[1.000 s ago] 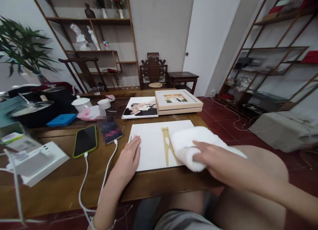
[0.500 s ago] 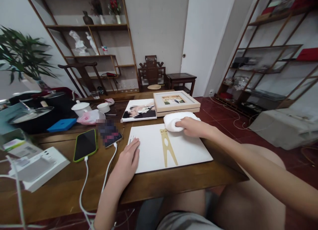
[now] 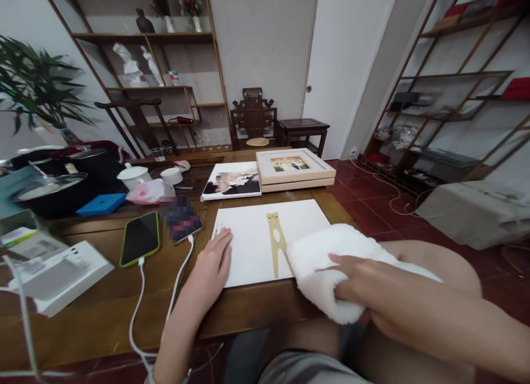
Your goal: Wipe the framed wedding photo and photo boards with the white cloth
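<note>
A flat white board (image 3: 244, 246) lies on the wooden table, with a tan stand leg (image 3: 274, 235), shaped like an upside-down V, on its face. My left hand (image 3: 216, 257) rests flat on the board's left edge, fingers stretched out. At the board's near right corner, my right hand (image 3: 351, 276) grips a fluffy white towel (image 3: 323, 251). The towel covers that corner and part of the stand leg, and it hangs past the table edge over my leg.
Behind the board lie a photo panel (image 3: 234, 180) and a wooden picture frame (image 3: 296, 168). Left are a green-cased phone (image 3: 141, 237), a second phone (image 3: 186, 224), white cables (image 3: 138, 295), an open white box (image 3: 74, 279), a blue box (image 3: 101, 204) and pots (image 3: 49, 190).
My right hand has drawn the towel from the board's far right corner toward me, down to the near right corner. The towel is spread wider now. My left hand stays in place.
</note>
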Demonstrator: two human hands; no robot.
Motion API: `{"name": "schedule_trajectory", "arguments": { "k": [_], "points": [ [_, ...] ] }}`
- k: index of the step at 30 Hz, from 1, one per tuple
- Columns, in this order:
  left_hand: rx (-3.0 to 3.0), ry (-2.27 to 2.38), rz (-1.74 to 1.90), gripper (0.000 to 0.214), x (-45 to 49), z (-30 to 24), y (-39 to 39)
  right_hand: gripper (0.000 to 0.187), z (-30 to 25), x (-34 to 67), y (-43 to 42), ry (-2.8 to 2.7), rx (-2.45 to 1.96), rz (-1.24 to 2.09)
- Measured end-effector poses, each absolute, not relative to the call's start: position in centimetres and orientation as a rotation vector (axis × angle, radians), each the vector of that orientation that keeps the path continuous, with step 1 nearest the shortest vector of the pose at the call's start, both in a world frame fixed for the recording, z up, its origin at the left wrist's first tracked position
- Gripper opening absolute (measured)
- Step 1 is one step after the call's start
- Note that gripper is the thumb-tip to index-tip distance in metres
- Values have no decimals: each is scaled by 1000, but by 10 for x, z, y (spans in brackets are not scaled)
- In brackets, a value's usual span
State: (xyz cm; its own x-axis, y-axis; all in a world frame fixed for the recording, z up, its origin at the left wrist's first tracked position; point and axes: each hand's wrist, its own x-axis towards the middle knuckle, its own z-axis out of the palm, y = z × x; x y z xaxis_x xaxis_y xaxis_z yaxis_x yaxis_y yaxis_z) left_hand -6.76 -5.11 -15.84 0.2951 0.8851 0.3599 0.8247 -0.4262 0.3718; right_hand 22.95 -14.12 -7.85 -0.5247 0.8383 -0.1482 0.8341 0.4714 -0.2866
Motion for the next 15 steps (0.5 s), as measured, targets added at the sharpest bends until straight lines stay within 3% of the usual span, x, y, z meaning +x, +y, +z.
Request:
{"name": "schedule_trajectory", "arguments": {
  "k": [10,15],
  "points": [
    [2441,1607,810,45,-68,-157,-51,38,-76,209,-19,-2841,-1500,140],
    [2454,1599,807,44,-69,-156,-51,41,-83,203,-5,-2794,-1570,32]
  ]
}}
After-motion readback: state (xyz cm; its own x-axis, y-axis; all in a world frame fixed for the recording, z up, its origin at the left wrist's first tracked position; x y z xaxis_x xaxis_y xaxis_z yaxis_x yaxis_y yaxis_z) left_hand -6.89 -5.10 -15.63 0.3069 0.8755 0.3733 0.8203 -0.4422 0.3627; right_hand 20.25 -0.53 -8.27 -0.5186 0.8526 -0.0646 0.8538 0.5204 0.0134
